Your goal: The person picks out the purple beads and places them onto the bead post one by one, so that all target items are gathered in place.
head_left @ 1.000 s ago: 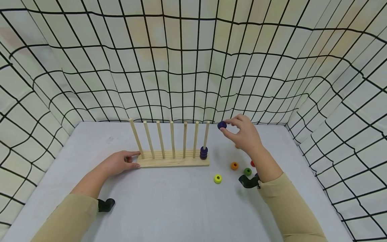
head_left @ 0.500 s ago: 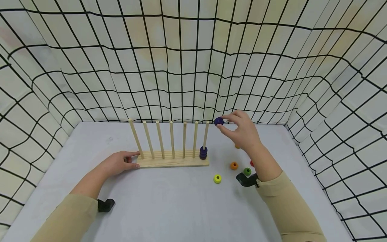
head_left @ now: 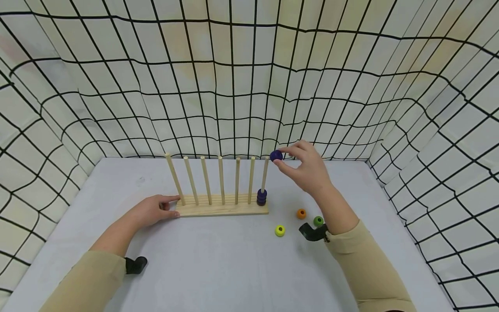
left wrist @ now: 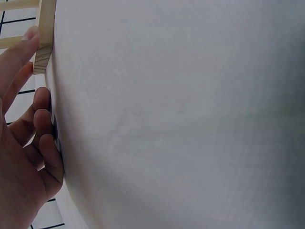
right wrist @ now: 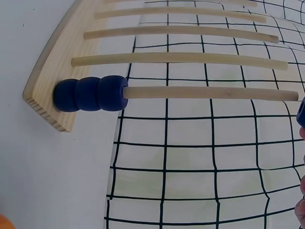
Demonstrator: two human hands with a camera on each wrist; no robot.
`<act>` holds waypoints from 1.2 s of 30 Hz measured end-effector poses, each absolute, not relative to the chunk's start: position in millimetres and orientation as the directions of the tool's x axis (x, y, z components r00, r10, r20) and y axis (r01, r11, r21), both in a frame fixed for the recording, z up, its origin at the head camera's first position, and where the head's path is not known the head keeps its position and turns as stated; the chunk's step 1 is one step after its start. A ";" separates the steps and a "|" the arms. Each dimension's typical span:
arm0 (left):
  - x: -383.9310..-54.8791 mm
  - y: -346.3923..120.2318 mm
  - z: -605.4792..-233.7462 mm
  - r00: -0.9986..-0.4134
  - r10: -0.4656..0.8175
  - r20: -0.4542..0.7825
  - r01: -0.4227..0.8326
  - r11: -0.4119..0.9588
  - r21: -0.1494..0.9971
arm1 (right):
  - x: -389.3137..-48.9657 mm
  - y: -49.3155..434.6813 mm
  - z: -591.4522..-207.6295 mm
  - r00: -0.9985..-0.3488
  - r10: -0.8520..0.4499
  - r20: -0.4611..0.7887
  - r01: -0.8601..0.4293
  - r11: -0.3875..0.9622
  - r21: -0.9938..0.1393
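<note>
A wooden peg rack [head_left: 222,209] with a row of upright pegs stands on the white table. My left hand [head_left: 150,211] pinches the left end of its base between thumb and forefinger; in the left wrist view, the other fingers [left wrist: 44,121] curl beside the board. Three dark blue beads [right wrist: 89,94] are stacked at the bottom of the rightmost peg [right wrist: 209,92]. Between thumb and fingertips my right hand [head_left: 308,169] holds another dark blue bead [head_left: 276,155], just right of that peg's top. Only an edge of this held bead [right wrist: 301,113] shows in the right wrist view.
Right of the rack lie a yellow bead [head_left: 280,230], an orange bead [head_left: 301,213] and a green bead [head_left: 318,221], the last close to the right wrist's black camera mount [head_left: 313,232]. Black netting [head_left: 234,93] over pale walls borders the table at back and sides.
My right hand has moved left and slightly up, bringing the held blue bead close to the rightmost peg's top. A red bead and another orange one are now hidden behind the arm. The left hand stays put.
</note>
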State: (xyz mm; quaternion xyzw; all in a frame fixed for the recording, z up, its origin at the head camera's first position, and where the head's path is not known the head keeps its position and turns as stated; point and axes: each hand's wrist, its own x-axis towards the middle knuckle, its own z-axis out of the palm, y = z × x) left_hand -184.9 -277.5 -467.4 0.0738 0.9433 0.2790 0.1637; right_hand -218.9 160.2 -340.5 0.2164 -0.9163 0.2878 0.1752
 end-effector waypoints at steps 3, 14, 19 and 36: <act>-184.2 -276.9 -466.7 -0.935 0.232 -0.267 0.050 0.834 0.549 | -219.3 157.1 -340.6 -0.841 -0.298 0.451 -0.503 0.737 -0.451; -185.4 -279.2 -468.8 -0.936 0.232 -0.264 0.053 0.837 0.545 | -220.3 150.3 -343.2 -0.831 -0.305 0.465 -0.520 0.722 -0.456; -185.4 -279.5 -469.1 -0.936 0.233 -0.262 0.055 0.836 0.546 | -220.8 147.5 -343.9 -0.835 -0.302 0.461 -0.516 0.720 -0.463; -185.1 -277.7 -468.1 -0.936 0.226 -0.269 0.048 0.840 0.541 | -220.2 139.4 -347.5 -0.871 -0.258 0.419 -0.472 0.679 -0.563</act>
